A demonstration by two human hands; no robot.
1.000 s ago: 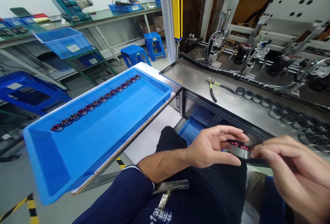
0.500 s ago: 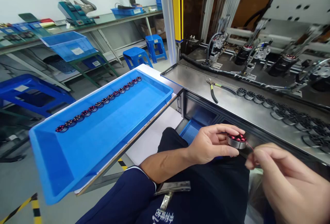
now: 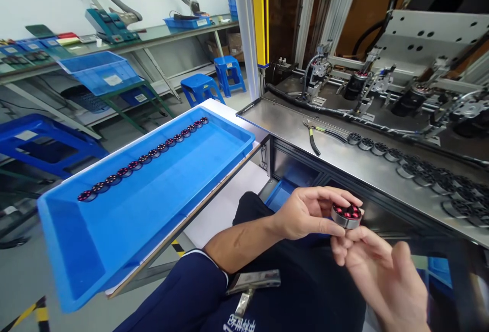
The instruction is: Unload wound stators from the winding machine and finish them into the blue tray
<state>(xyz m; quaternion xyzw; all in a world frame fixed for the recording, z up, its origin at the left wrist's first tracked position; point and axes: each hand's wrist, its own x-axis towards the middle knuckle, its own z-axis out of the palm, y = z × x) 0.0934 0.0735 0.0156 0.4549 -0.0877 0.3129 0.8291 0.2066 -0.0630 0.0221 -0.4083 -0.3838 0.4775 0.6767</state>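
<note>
My left hand grips a wound motor stator by its rim, with the thumb and fingers on opposite sides. It is a silvery ring with red wire coils on a black core, tilted so that the coils show. Below it, palm up, my right hand has its fingertips against or just beneath the stator's lower edge, and its thumb stands apart. Whether a wire end lies at those fingertips is hidden.
A blue tray on my left holds a row of similar red-wound stators. Cutting pliers lie on the metal ledge beside many unwound cores. Behind stands a winding machine; blue stools are farther off.
My right hand has let go of the red wire it pinched. It has turned palm up and moved left under the stator, which my left hand still holds.
</note>
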